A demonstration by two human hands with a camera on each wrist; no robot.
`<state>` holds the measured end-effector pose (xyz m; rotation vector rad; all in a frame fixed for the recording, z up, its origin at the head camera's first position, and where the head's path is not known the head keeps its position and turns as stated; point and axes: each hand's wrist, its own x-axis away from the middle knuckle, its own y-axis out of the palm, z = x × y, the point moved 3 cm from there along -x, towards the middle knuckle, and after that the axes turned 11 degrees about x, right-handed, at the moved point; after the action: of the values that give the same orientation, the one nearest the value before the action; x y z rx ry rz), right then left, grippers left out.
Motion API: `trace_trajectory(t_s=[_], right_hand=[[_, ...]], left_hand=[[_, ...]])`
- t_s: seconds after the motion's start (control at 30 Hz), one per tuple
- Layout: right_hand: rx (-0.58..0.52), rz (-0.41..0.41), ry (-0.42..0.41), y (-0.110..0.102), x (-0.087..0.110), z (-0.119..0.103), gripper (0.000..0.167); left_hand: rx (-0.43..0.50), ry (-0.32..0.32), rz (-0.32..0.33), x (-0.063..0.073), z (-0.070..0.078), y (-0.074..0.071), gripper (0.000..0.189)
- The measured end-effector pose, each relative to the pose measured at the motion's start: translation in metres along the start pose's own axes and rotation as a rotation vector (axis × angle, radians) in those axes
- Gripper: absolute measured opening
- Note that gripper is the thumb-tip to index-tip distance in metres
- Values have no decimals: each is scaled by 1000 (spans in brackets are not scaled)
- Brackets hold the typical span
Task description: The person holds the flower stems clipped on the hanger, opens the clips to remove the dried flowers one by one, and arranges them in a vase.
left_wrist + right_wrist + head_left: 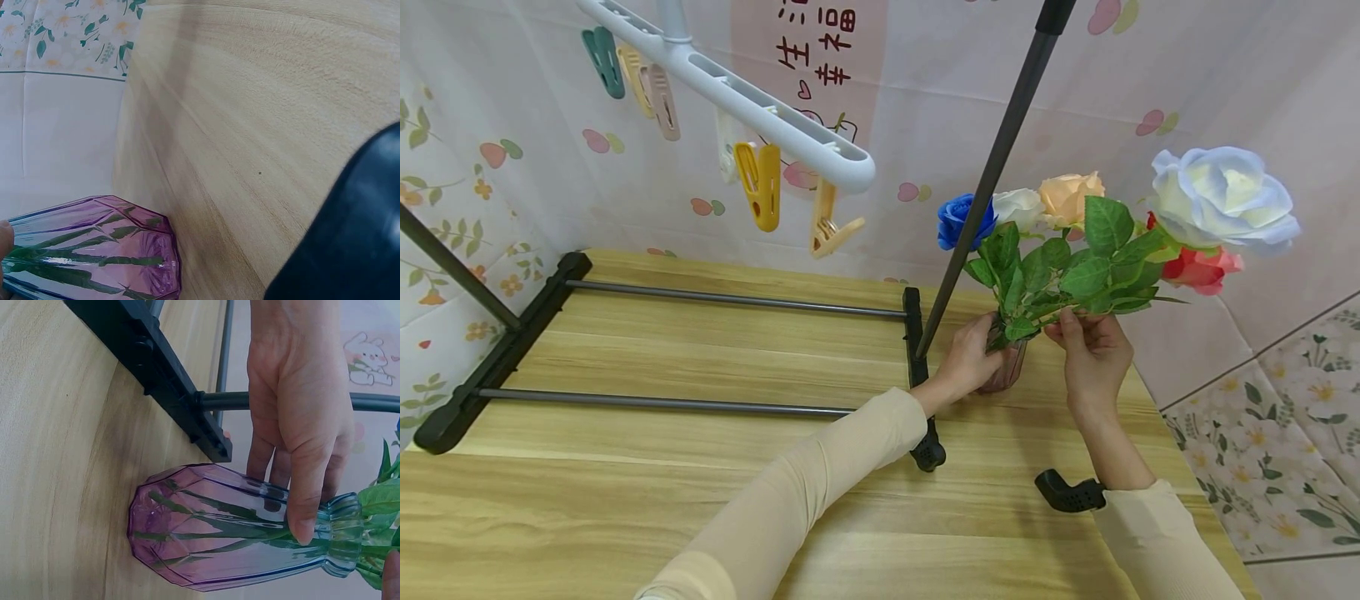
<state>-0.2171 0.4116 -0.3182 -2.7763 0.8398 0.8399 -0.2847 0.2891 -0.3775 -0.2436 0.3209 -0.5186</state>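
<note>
A faceted glass vase [172, 515], pink at the base and bluish at the neck, holds several green stems. My left hand [964, 360] grips it near the neck, its thumb across the glass in the right wrist view. Above the rim spread a blue rose [958, 223], a white rose [1017, 207], a peach rose [1070, 198], a coral-red rose [1201, 268] and a large pale-blue rose [1225, 196] among green leaves [1086, 273]. My right hand [1097, 358] pinches a stem just under the leaves, right of the vase mouth; leaves partly cover the fingertips.
A dark rack frame [917, 375] stands on the wooden table [715, 492], its slanted pole [1011, 125] passing before the blue rose. Overhead hangs a white bar [760, 108] with several clothespins [758, 185]. Patterned cloth [1225, 350] lines the back and right side.
</note>
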Motion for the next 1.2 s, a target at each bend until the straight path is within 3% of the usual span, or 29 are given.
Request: trace_trajectory(t_s=[1.2], right_hand=[[-1, -9, -3, 1, 2, 2, 7]], left_hand=[[-2, 8, 7, -1, -1, 0, 52]])
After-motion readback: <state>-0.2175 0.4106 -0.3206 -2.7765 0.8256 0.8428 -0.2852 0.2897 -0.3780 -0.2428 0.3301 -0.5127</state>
